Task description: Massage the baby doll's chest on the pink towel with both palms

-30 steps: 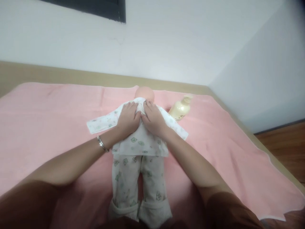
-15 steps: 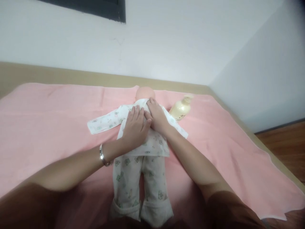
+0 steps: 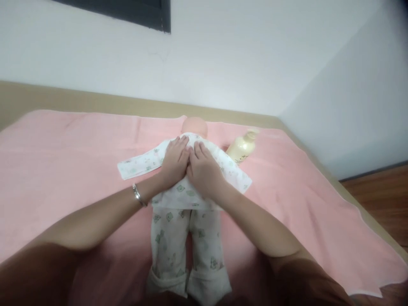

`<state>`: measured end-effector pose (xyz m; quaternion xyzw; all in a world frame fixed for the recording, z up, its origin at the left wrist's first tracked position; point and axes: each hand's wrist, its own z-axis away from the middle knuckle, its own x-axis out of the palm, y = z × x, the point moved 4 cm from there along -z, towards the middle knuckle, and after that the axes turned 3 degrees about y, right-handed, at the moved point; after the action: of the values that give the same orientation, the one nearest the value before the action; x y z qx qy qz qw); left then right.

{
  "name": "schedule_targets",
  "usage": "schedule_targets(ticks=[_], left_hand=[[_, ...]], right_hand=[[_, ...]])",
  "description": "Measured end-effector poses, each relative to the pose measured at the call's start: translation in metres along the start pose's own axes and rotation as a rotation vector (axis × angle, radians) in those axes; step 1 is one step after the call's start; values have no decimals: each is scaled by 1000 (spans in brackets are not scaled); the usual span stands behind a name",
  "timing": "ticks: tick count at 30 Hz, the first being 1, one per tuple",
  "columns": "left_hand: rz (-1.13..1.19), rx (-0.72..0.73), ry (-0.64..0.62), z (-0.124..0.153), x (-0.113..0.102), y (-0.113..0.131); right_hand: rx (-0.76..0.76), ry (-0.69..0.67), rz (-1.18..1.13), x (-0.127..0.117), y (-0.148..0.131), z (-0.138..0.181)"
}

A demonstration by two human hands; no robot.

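A baby doll [image 3: 194,126] lies on a pink sheet with its bald head away from me, dressed in a white printed top [image 3: 172,200] and matching trousers [image 3: 170,242] with turned-up cuffs. My left hand [image 3: 175,161] rests flat on the left part of the doll's upper torso, fingers stretched toward its head. Beside it, my right hand [image 3: 205,172] lies on the right part of the torso, also with extended fingers. The thumbs come close together near the middle. Neither hand grasps anything. The doll's face is out of sight.
To the right of the doll, a pale yellow pump bottle [image 3: 242,146] leans on the pink sheet [image 3: 287,204]. The sheet covers a tan padded surface [image 3: 111,98] set against a white wall. Wooden floor [image 3: 379,199] shows at the far right.
My right hand has drawn back from near the doll's neck toward me. My left hand has shifted slightly up and left, toward the shoulder. The doll and bottle stay in place.
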<state>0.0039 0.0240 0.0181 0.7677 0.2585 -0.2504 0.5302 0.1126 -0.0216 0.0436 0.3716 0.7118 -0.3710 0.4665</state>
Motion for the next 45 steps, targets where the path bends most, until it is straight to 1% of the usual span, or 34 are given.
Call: schedule_targets(ticks=[4,7,9,12,15,20,21,23,25,27,31,33,35,37,38,40,42,43,45], left_hand=[[-46,68,10,11,3,9],[-66,67,-4,17,5,17],[-68,28,-29,20,6,20],[-45,-26,-57,20,4,22],[47,-71,-48,16,2,19],[365,-147,73,10,-2,6],[411,-168,94,8,-3,2],[446,-192,129,4,-4,-5],[423,-176,166,1,-6,-10],[381,-131,195,-1,-8,-12],[317,-69,199,-1,-6,-11],[305,-75,198,1,-6,-11],[301,-86,193,2,-7,-10],[292,-90,181,2,-8,-9],[287,-89,176,2,-8,-9],[286,-81,172,2,-8,-9],[297,-71,178,2,-8,-11],[304,-65,182,2,-7,-12],[314,-54,190,1,-6,-14]], right_hand=[[145,-71,-125,1,30,-22],[197,-104,-169,2,45,-33],[210,-101,-170,2,49,-34],[191,-82,-116,0,45,-30],[103,-45,-7,-2,30,-20],[-197,11,80,-4,-4,3],[-234,18,79,-5,-9,6],[-251,33,53,-6,-12,8],[-233,39,-11,-6,-10,4],[-200,30,-88,-4,-1,-4],[-65,15,-172,3,31,-25],[6,17,-193,2,46,-33],[67,21,-215,-3,55,-35],[104,47,-237,-10,56,-32],[104,81,-246,-14,54,-30],[74,188,-255,-22,45,-24],[41,281,-250,-23,36,-19],[39,288,-249,-20,32,-17],[53,234,-249,-9,29,-17]])
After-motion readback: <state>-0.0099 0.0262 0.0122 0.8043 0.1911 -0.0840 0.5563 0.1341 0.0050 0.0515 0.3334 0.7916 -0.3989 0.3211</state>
